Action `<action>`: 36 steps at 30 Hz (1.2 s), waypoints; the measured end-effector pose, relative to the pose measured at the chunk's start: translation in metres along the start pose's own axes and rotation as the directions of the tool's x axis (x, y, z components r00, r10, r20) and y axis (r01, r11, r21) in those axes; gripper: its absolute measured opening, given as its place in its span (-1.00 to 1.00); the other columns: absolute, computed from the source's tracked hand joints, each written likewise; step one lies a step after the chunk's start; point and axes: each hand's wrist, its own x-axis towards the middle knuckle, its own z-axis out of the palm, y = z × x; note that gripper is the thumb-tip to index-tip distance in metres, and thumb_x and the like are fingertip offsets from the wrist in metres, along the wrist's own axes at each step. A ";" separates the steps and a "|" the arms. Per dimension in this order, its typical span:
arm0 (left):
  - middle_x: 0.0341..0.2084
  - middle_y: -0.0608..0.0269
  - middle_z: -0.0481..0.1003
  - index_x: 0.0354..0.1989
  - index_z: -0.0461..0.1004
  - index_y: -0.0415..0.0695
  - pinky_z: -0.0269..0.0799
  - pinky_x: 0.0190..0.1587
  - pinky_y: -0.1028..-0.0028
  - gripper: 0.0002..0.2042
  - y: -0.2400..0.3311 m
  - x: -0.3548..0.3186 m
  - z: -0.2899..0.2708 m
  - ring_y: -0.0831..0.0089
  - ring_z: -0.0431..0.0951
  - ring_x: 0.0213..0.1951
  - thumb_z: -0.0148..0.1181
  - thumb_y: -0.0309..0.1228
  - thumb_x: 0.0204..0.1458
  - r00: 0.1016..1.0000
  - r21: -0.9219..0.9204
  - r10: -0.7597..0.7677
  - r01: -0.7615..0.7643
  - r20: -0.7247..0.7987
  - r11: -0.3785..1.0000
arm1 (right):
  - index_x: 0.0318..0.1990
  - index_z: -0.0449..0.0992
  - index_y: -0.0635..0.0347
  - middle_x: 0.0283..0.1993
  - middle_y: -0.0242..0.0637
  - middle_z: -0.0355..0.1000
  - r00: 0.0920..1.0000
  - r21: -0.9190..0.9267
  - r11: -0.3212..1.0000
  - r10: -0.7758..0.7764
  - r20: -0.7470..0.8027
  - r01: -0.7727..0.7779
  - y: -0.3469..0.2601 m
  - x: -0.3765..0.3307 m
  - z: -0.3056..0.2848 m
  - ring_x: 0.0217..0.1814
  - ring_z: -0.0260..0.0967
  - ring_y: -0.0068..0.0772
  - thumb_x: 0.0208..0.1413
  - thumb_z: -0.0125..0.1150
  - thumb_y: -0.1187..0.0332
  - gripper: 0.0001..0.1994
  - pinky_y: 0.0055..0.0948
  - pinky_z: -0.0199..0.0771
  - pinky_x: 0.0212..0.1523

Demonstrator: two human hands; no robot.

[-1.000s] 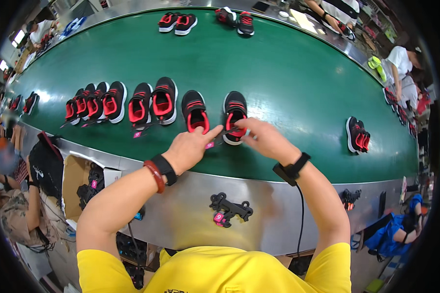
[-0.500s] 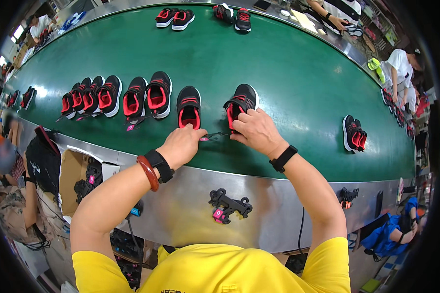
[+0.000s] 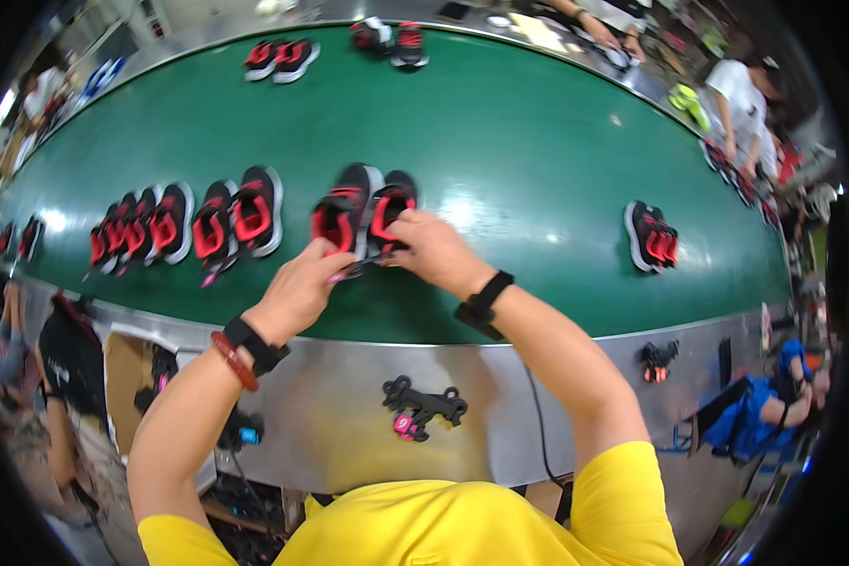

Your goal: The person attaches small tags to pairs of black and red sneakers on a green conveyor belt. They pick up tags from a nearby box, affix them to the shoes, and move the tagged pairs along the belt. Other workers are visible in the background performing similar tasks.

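Observation:
Two black sneakers with red linings stand side by side in front of me on the green belt: the left sneaker and the right sneaker, touching or almost so. A thin black plastic shoe hanger with a pink tag spans their heels. My left hand is closed, pinching the hanger's left end at the left sneaker's heel. My right hand is closed on the right sneaker's heel, its fingertips also near the hanger's other end. Some blur hides exactly how the hanger sits in the shoes.
A row of sneakers stands to the left, a pair to the right, more pairs farther back. On the steel edge lie black hangers with a pink tag. An open carton is at left; co-workers surround the belt.
The two sneakers, earlier apart, are now together. My right hand has come left with the right sneaker, closer to my left hand. The whole view has shifted and blurred somewhat.

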 end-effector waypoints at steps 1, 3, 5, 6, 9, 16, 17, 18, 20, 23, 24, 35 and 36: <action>-0.16 0.04 0.39 -0.04 0.48 -0.09 0.41 -0.16 0.15 -0.67 0.008 0.005 0.001 -0.02 0.49 -0.14 0.15 -0.61 -0.02 1.000 0.067 -0.001 0.001 0.013 0.998 | -0.26 0.51 0.13 -0.30 -0.24 0.45 0.999 0.111 0.993 0.036 -0.022 -0.034 0.007 -0.009 0.004 -0.16 0.40 -0.06 -0.13 0.39 0.34 -0.74 -0.14 0.41 -0.09; -0.13 0.03 0.39 0.02 0.46 -0.04 0.44 -0.15 0.12 -0.63 0.016 0.010 0.001 -0.01 0.49 -0.14 0.12 -0.60 0.00 0.971 0.279 -0.109 0.046 0.214 0.959 | -0.16 0.50 0.12 -0.19 -0.19 0.45 0.999 0.204 0.979 0.005 0.042 -0.013 0.011 -0.023 0.004 -0.03 0.39 -0.03 -0.08 0.35 0.39 -0.72 -0.15 0.41 0.02; -0.15 0.04 0.39 0.03 0.44 -0.03 0.45 -0.17 0.12 -0.63 -0.007 0.000 0.010 0.02 0.50 -0.14 0.11 -0.57 0.01 0.983 0.360 -0.118 0.060 0.141 0.931 | -0.09 0.47 0.11 -0.08 -0.15 0.43 0.993 0.253 0.966 -0.019 -0.114 0.048 0.013 -0.033 -0.005 0.07 0.35 -0.03 -0.03 0.27 0.46 -0.71 -0.16 0.41 0.07; -0.19 0.04 0.38 -0.01 0.44 -0.05 0.45 -0.20 0.12 -0.67 -0.019 -0.006 0.010 0.03 0.51 -0.16 0.10 -0.56 0.01 0.986 0.380 -0.101 0.044 0.133 0.924 | -0.05 0.45 0.11 -0.05 -0.14 0.41 0.989 0.206 0.978 0.061 -0.137 -0.032 0.016 -0.036 -0.016 0.08 0.34 -0.02 -0.03 0.25 0.48 -0.67 -0.15 0.41 0.09; -0.21 0.00 0.37 -0.10 0.44 -0.05 0.46 -0.25 0.11 -0.74 -0.031 -0.001 0.013 0.03 0.54 -0.26 0.08 -0.57 0.01 0.981 0.478 -0.122 0.035 0.152 0.878 | 0.05 0.40 0.13 0.04 -0.08 0.36 0.876 0.041 0.939 0.333 -0.348 -0.341 0.072 -0.072 -0.053 0.10 0.32 0.04 -0.04 0.25 0.48 -0.57 -0.12 0.38 0.12; -0.16 -0.06 0.35 -0.09 0.45 -0.03 0.50 -0.22 0.11 -0.64 -0.016 0.025 0.002 -0.04 0.56 -0.29 0.19 -0.65 -0.11 0.895 0.553 -0.230 -0.022 0.382 0.833 | 0.00 0.39 0.11 0.12 -0.04 0.25 0.277 -0.257 0.124 0.621 -0.733 -0.958 0.174 -0.222 -0.193 0.22 0.16 0.09 -0.25 0.51 0.14 -0.38 0.02 0.21 0.19; -0.15 -0.07 0.35 -0.09 0.45 -0.03 0.50 -0.21 0.11 -0.62 -0.018 0.024 0.003 -0.04 0.56 -0.28 0.20 -0.65 -0.13 0.890 0.553 -0.234 -0.025 0.392 0.833 | 0.11 0.36 0.08 0.22 0.00 0.21 0.239 -0.288 0.061 0.731 -0.639 -0.956 0.174 -0.236 -0.206 0.32 0.07 0.17 -0.30 0.56 0.06 -0.24 0.05 0.08 0.29; -0.14 -0.07 0.35 -0.10 0.46 -0.03 0.51 -0.20 0.12 -0.62 -0.027 0.022 0.007 -0.04 0.56 -0.27 0.21 -0.65 -0.15 0.893 0.548 -0.233 -0.018 0.385 0.836 | 0.12 0.38 0.08 0.27 0.02 0.17 0.175 -0.315 0.003 0.837 -0.518 -0.949 0.175 -0.247 -0.214 0.35 0.04 0.19 -0.27 0.53 0.01 -0.25 0.11 0.01 0.32; -0.11 -0.07 0.33 -0.07 0.46 -0.03 0.50 -0.18 0.10 -0.63 -0.030 0.017 0.004 -0.06 0.56 -0.26 0.21 -0.61 -0.12 0.892 0.560 -0.261 0.010 0.370 0.829 | 0.12 0.43 0.06 0.34 0.03 0.12 0.138 -0.419 -0.031 0.920 -0.366 -0.907 0.178 -0.251 -0.224 0.38 0.00 0.27 -0.23 0.50 -0.07 -0.27 0.18 -0.09 0.36; -0.09 -0.07 0.32 -0.04 0.45 -0.02 0.49 -0.14 0.06 -0.65 -0.029 0.022 0.009 -0.08 0.56 -0.23 0.21 -0.55 -0.06 0.868 0.566 -0.300 0.027 0.395 0.824 | 0.00 0.58 -0.03 0.32 -0.10 0.21 0.173 -0.497 -0.074 0.885 -0.432 -0.865 0.198 -0.265 -0.208 0.34 0.04 0.36 -0.19 0.45 -0.13 -0.40 0.17 -0.10 0.36; -0.09 -0.07 0.32 -0.04 0.46 -0.02 0.49 -0.13 0.06 -0.65 -0.027 0.022 0.006 -0.08 0.56 -0.22 0.21 -0.54 -0.06 0.860 0.574 -0.317 0.035 0.400 0.818 | -0.04 0.60 -0.06 0.27 -0.13 0.25 0.170 -0.477 -0.061 0.888 -0.426 -0.877 0.200 -0.264 -0.206 0.31 0.07 0.33 -0.19 0.44 -0.13 -0.44 0.16 -0.08 0.35; -0.05 -0.09 0.32 -0.02 0.43 0.03 0.50 -0.09 0.07 -0.65 -0.019 0.019 0.001 -0.06 0.55 -0.17 0.08 -0.58 -0.01 0.881 0.568 -0.308 0.056 0.359 0.821 | -0.23 0.71 -0.15 -0.05 -0.10 0.48 0.390 -0.408 0.221 0.832 -0.395 -0.886 0.151 -0.214 -0.180 0.06 0.25 0.15 -0.19 0.42 -0.10 -0.61 -0.07 0.32 0.14; -0.05 -0.11 0.32 -0.03 0.43 0.01 0.50 -0.10 0.07 -0.66 -0.019 0.018 0.001 -0.06 0.55 -0.17 0.05 -0.59 0.00 0.885 0.567 -0.304 0.056 0.353 0.822 | -0.27 0.70 -0.10 -0.14 -0.06 0.50 0.496 -0.442 0.316 0.777 -0.386 -0.839 0.146 -0.208 -0.166 -0.02 0.31 0.12 -0.14 0.38 -0.11 -0.62 -0.09 0.31 0.07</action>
